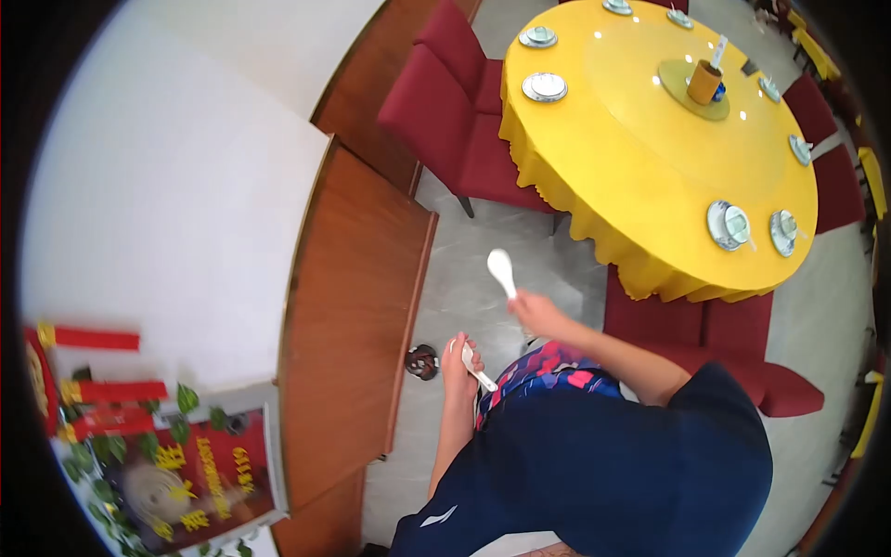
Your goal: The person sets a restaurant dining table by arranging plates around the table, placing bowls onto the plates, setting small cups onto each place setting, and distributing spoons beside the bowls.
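My right hand (540, 314) is closed around the handle end of a white soup spoon (501, 269). The spoon's bowl points up and away from me over the grey floor, slightly blurred. Lower and to the left, my left hand (458, 364) is wrapped round another white spoon (484, 381), whose handle sticks out toward my body. The bowl of that spoon is mostly hidden by the fingers, and I cannot tell whether more than one is held there. The two hands are apart, in front of my dark blue shirt and patterned lower garment.
A round table with a yellow cloth (594, 139) stands ahead to the right, set with plates and cups (729, 226). Dark red chairs (464, 121) surround it. A wooden panel (357, 306) runs along my left. A small dark object (422, 362) is near its base.
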A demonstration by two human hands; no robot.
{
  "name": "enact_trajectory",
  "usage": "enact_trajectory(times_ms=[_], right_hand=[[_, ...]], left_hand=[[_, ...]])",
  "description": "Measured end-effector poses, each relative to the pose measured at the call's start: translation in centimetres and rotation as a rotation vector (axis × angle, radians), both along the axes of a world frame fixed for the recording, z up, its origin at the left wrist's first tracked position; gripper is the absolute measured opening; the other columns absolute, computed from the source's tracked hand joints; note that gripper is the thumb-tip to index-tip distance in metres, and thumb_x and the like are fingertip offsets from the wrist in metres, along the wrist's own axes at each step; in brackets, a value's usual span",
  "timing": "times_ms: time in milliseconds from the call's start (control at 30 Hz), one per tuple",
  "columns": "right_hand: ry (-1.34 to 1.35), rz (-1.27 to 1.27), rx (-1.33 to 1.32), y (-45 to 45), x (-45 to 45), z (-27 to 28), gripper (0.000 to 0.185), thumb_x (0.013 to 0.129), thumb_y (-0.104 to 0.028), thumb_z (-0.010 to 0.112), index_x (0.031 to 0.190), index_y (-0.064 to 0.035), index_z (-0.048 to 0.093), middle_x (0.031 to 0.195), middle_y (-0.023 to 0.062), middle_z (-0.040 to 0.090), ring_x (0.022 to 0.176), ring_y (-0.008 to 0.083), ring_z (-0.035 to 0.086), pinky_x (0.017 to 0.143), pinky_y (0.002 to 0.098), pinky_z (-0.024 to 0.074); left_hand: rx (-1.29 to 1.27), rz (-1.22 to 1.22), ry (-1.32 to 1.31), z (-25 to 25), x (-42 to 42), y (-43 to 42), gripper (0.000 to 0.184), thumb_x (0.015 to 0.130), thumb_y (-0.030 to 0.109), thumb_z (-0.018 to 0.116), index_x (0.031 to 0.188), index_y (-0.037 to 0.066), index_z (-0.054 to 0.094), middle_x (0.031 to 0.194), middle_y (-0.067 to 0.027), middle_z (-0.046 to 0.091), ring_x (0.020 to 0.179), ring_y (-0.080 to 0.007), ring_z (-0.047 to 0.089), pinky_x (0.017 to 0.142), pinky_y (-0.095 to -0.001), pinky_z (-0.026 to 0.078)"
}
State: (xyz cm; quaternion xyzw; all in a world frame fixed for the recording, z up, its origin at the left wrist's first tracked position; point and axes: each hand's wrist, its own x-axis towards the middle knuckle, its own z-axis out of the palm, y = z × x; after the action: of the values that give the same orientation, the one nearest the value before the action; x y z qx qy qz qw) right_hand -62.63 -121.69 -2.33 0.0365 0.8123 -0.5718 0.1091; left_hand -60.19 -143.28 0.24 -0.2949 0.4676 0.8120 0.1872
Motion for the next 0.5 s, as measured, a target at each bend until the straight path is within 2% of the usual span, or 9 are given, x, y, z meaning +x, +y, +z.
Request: enact_trajectory(times_ms=[33, 100, 167, 267, 300, 333, 400, 433, 500], right_hand=[[-0.017, -0.080, -0.022, 1.0, -2.9, -0.2, 0.030, 0.098, -0.029, 0.044, 0.095, -0.0015, 0.056, 0.076, 0.0211, 0.062, 0.070, 0.0377, 0.062, 0.064, 0.0445, 0.0471], [0.085, -0.258, 0.049, 2.9, -8.1, -1.0, 0.029, 0.097, -0.028, 0.044, 0.098, 0.0000, 0.052, 0.079, 0.0253, 0.062, 0.076, 0.0437, 0.061, 0.067, 0.0481, 0.0462], [0.053, -0.390, 0.034, 5.0, -12.2, -0.8, 0.030, 0.096, -0.027, 0.043, 0.098, 0.0018, 0.049, 0.083, 0.0291, 0.061, 0.082, 0.0478, 0.059, 0.070, 0.0508, 0.0451], [0.056, -0.513, -0.005, 8.2, -16.2, 0.4, 0.031, 0.096, -0.028, 0.043, 0.098, 0.0031, 0.048, 0.086, 0.0312, 0.060, 0.087, 0.0484, 0.059, 0.074, 0.0527, 0.0442], [0.045, -0.538, 0.012, 9.2, -17.4, 0.3, 0.033, 0.096, -0.028, 0.042, 0.100, 0.0034, 0.051, 0.089, 0.0305, 0.061, 0.089, 0.0464, 0.060, 0.077, 0.0516, 0.0450], [0.036, -0.558, 0.014, 10.1, -18.4, 0.2, 0.033, 0.096, -0.028, 0.042, 0.100, 0.0034, 0.051, 0.089, 0.0305, 0.061, 0.089, 0.0464, 0.060, 0.077, 0.0516, 0.0450], [0.023, -0.640, 0.035, 12.1, -20.9, 0.3, 0.034, 0.096, -0.028, 0.043, 0.102, 0.0038, 0.054, 0.092, 0.0294, 0.062, 0.091, 0.0442, 0.061, 0.080, 0.0497, 0.0460], [-0.047, -0.673, 0.049, 13.1, -22.2, 0.5, 0.035, 0.094, -0.028, 0.044, 0.102, 0.0045, 0.057, 0.094, 0.0278, 0.064, 0.093, 0.0426, 0.061, 0.082, 0.0473, 0.0470], [-0.075, -0.727, 0.083, 14.9, -25.8, 0.5, 0.036, 0.094, -0.028, 0.045, 0.101, 0.0050, 0.057, 0.094, 0.0279, 0.064, 0.094, 0.0432, 0.061, 0.083, 0.0473, 0.0468]], left_hand=[[0.003, -0.039, 0.025, -0.7, -2.1, -0.6, 0.021, 0.092, 0.026, 0.058, 0.104, 0.009, 0.052, 0.082, -0.0050, 0.054, 0.055, -0.0125, 0.046, 0.042, -0.0241, 0.035], [0.045, -0.028, -0.028, 0.5, -5.9, -0.7, 0.024, 0.090, 0.025, 0.057, 0.106, 0.008, 0.052, 0.084, -0.0065, 0.054, 0.057, -0.0137, 0.047, 0.044, -0.0251, 0.036], [0.110, -0.054, -0.028, 0.8, -9.4, -0.7, 0.033, 0.084, 0.023, 0.053, 0.112, 0.006, 0.050, 0.090, -0.0101, 0.054, 0.067, -0.0174, 0.050, 0.051, -0.0290, 0.041], [0.196, -0.111, -0.049, 0.9, -14.0, 0.9, 0.035, 0.084, 0.021, 0.050, 0.115, 0.005, 0.049, 0.091, -0.0116, 0.054, 0.070, -0.0188, 0.051, 0.054, -0.0306, 0.041], [0.272, -0.155, -0.062, -0.3, -15.5, 0.8, 0.040, 0.084, 0.019, 0.047, 0.121, 0.004, 0.047, 0.097, -0.0141, 0.055, 0.076, -0.0220, 0.053, 0.061, -0.0342, 0.046], [0.271, -0.173, -0.074, -0.3, -16.8, 1.5, 0.040, 0.084, 0.019, 0.047, 0.121, 0.004, 0.047, 0.097, -0.0141, 0.055, 0.076, -0.0220, 0.053, 0.061, -0.0342, 0.046], [0.222, -0.244, -0.080, -0.7, -19.8, 3.1, 0.044, 0.085, 0.018, 0.045, 0.127, 0.002, 0.045, 0.103, -0.0165, 0.057, 0.082, -0.0256, 0.056, 0.068, -0.0389, 0.050], [0.293, -0.321, -0.061, -1.2, -21.6, 3.2, 0.042, 0.090, 0.013, 0.040, 0.130, 0.000, 0.045, 0.113, -0.0199, 0.059, 0.098, -0.0295, 0.061, 0.081, -0.0459, 0.053], [0.232, -0.394, -0.044, -0.5, -24.9, 4.6, 0.043, 0.090, 0.012, 0.039, 0.132, 0.000, 0.043, 0.116, -0.0207, 0.058, 0.102, -0.0306, 0.060, 0.083, -0.0458, 0.053]])
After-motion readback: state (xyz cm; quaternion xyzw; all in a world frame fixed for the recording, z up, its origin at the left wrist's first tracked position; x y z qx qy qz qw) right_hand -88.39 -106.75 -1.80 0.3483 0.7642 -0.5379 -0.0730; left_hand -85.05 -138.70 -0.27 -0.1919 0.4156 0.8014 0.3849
